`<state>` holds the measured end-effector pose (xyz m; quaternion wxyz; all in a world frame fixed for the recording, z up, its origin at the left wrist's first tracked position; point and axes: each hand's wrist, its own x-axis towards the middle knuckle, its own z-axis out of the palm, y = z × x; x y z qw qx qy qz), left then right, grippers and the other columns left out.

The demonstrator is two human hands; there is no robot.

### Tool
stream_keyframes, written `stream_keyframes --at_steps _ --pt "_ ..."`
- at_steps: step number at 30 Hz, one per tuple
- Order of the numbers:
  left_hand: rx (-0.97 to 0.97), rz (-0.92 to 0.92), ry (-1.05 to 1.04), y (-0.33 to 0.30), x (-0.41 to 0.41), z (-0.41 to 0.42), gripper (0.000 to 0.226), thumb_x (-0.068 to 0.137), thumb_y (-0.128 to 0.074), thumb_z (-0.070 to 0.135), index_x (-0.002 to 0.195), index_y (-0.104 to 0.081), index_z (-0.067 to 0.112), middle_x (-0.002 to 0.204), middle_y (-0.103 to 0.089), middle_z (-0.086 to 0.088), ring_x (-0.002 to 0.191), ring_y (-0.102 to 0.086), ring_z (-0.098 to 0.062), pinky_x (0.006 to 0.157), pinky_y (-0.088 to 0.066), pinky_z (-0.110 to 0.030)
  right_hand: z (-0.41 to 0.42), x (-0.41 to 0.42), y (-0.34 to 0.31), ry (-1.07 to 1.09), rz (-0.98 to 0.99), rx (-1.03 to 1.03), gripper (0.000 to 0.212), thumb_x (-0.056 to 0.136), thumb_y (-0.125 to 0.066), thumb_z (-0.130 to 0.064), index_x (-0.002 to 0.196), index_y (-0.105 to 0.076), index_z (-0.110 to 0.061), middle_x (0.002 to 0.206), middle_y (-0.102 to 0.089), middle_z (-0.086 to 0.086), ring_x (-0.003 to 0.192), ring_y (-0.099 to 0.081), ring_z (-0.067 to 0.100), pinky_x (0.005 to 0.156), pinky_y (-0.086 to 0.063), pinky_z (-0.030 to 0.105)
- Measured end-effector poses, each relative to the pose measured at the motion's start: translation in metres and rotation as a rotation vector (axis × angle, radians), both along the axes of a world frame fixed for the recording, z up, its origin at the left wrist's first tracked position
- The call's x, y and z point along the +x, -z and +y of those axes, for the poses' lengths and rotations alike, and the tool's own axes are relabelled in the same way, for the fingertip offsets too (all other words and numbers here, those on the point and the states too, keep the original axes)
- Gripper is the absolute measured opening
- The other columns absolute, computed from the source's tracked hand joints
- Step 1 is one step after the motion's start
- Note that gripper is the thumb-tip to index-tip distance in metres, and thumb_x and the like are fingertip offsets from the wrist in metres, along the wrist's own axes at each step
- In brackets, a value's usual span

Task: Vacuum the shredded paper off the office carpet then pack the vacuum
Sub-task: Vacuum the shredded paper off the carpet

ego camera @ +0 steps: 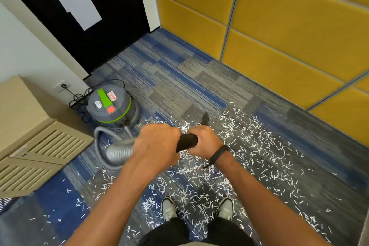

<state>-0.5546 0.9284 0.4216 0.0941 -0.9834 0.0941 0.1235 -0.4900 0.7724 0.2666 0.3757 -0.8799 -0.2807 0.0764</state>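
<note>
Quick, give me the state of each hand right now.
Left hand: closed, gripping the vacuum hose where it meets the wand.
Right hand: closed, gripping the black wand.

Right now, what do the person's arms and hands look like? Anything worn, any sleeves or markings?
Both forearms are bare, with no sleeves in view. The left hand shows no glove, ring or band. The right hand is also ungloved, and a black wristband circles its wrist, with a thin dark strap end hanging from it. No markings show on either arm.
</note>
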Motion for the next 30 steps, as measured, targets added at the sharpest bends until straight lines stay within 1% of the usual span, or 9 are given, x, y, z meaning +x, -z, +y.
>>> stream_keyframes --at_steps 4,7,11,13,15,19,22,26,30 --pt "0.023 0.009 0.007 0.000 0.001 -0.036 0.024 0.087 -0.064 0.033 0.110 -0.068 0.027 0.096 -0.073 0.001 0.090 -0.071 -0.024 0.066 -0.039 -0.034 -0.029 -0.001 0.005 0.018 0.043 -0.008 0.028 0.065 -0.069 -0.023 0.067 -0.043 -0.033 0.064 -0.053 -0.010 0.061 -0.050 0.013 0.060 -0.039 0.025" --pt "-0.003 0.016 0.010 -0.001 -0.002 -0.056 0.024 0.084 -0.065 0.034 0.107 -0.067 0.026 0.094 -0.072 0.001 0.090 -0.070 -0.026 0.066 -0.040 -0.035 -0.052 -0.008 0.010 0.040 0.034 -0.012 0.033 0.067 -0.074 -0.019 0.066 -0.044 -0.033 0.064 -0.054 -0.010 0.061 -0.050 0.010 0.059 -0.037 0.024" --pt "-0.050 0.005 0.042 -0.004 -0.006 -0.078 0.024 0.082 -0.065 0.037 0.104 -0.066 0.029 0.089 -0.069 0.002 0.085 -0.068 -0.026 0.065 -0.038 -0.034 -0.082 -0.019 0.009 0.063 0.027 -0.016 0.024 0.066 -0.072 -0.022 0.066 -0.049 -0.029 0.063 -0.052 -0.012 0.060 -0.051 0.011 0.058 -0.036 0.023" --pt "-0.081 -0.005 0.056 -0.005 -0.006 -0.086 0.023 0.080 -0.065 0.038 0.102 -0.064 0.030 0.084 -0.067 0.004 0.078 -0.063 -0.023 0.064 -0.037 -0.033 -0.096 -0.023 0.007 0.086 0.007 -0.023 0.026 0.065 -0.071 -0.023 0.066 -0.047 -0.031 0.062 -0.051 -0.013 0.059 -0.050 0.011 0.058 -0.036 0.022" --pt "-0.099 -0.008 0.067 -0.005 -0.004 -0.096 0.022 0.079 -0.066 0.040 0.099 -0.064 0.030 0.079 -0.063 0.006 0.071 -0.055 -0.021 0.064 -0.037 -0.032 -0.109 -0.025 0.005 0.106 -0.015 -0.017 0.028 0.065 -0.071 -0.023 0.067 -0.046 -0.034 0.063 -0.049 -0.015 0.060 -0.050 0.009 0.059 -0.035 0.021" --pt "-0.109 0.008 0.089 -0.004 -0.002 -0.114 0.019 0.080 -0.066 0.039 0.096 -0.062 0.030 0.072 -0.053 0.007 0.070 -0.051 -0.021 0.065 -0.038 -0.032 -0.128 -0.028 0.003 0.128 -0.036 0.005 0.031 0.065 -0.073 -0.020 0.067 -0.046 -0.036 0.061 -0.045 -0.019 0.057 -0.047 0.006 0.057 -0.034 0.018" --pt "-0.101 0.000 0.100 -0.004 0.001 -0.122 0.020 0.078 -0.066 0.037 0.096 -0.063 0.028 0.073 -0.057 0.006 0.070 -0.053 -0.022 0.064 -0.041 -0.032 -0.138 -0.028 0.002 0.130 -0.049 0.010 0.027 0.064 -0.071 -0.022 0.066 -0.047 -0.034 0.060 -0.048 -0.016 0.056 -0.046 0.008 0.056 -0.035 0.021" --pt "-0.068 -0.001 0.092 -0.006 0.006 -0.129 0.022 0.080 -0.066 0.037 0.099 -0.065 0.029 0.078 -0.063 0.005 0.071 -0.053 -0.023 0.064 -0.042 -0.033 -0.140 -0.018 0.000 0.127 -0.061 0.015 0.036 0.063 -0.070 -0.018 0.066 -0.040 -0.037 0.060 -0.045 -0.016 0.055 -0.044 0.010 0.057 -0.033 0.022" --pt "-0.027 0.001 0.078 -0.006 0.013 -0.142 0.018 0.082 -0.066 0.032 0.099 -0.067 0.026 0.086 -0.069 0.002 0.074 -0.059 -0.025 0.064 -0.040 -0.034 -0.142 -0.004 0.003 0.127 -0.020 0.005 0.033 0.063 -0.072 -0.014 0.065 -0.045 -0.034 0.060 -0.048 -0.015 0.056 -0.045 0.009 0.057 -0.035 0.022"
